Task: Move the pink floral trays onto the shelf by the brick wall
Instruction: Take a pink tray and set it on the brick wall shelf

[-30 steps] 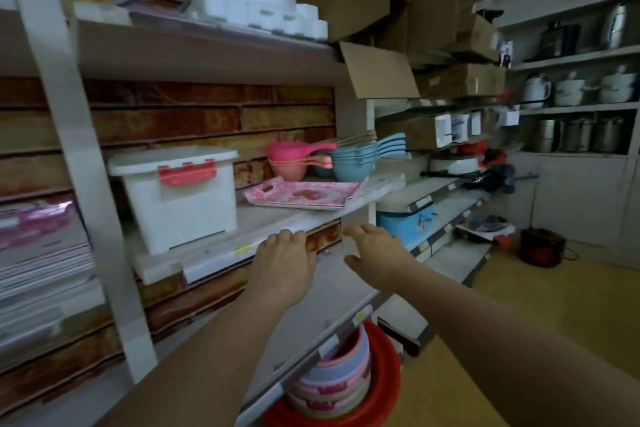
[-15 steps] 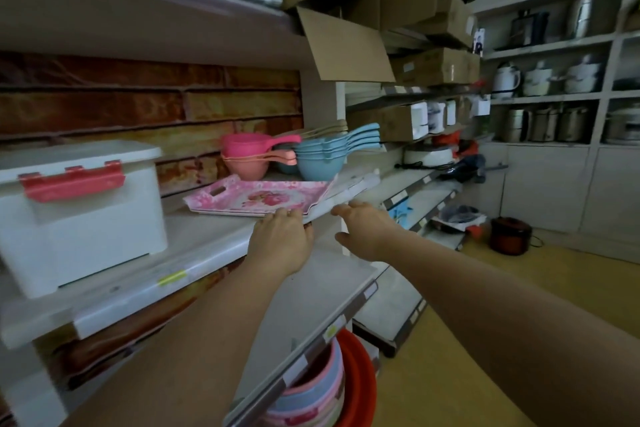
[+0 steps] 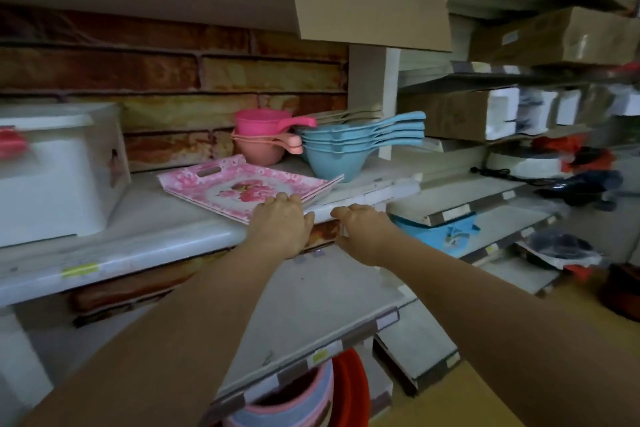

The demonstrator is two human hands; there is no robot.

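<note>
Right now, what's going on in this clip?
A person is at a shelf backed by a brick wall. A short stack of pink floral trays already lies on it, between a white storage box and stacks of pink scoops and blue scoops. The left hand rests on the stack's near edge, fingers over the rim. The right hand hovers beside it at the shelf's front edge, holding nothing.

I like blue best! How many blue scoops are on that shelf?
4 blue scoops, nested in one stack right of the pink scoops, behind the pink floral trays. More may hide inside.
</note>
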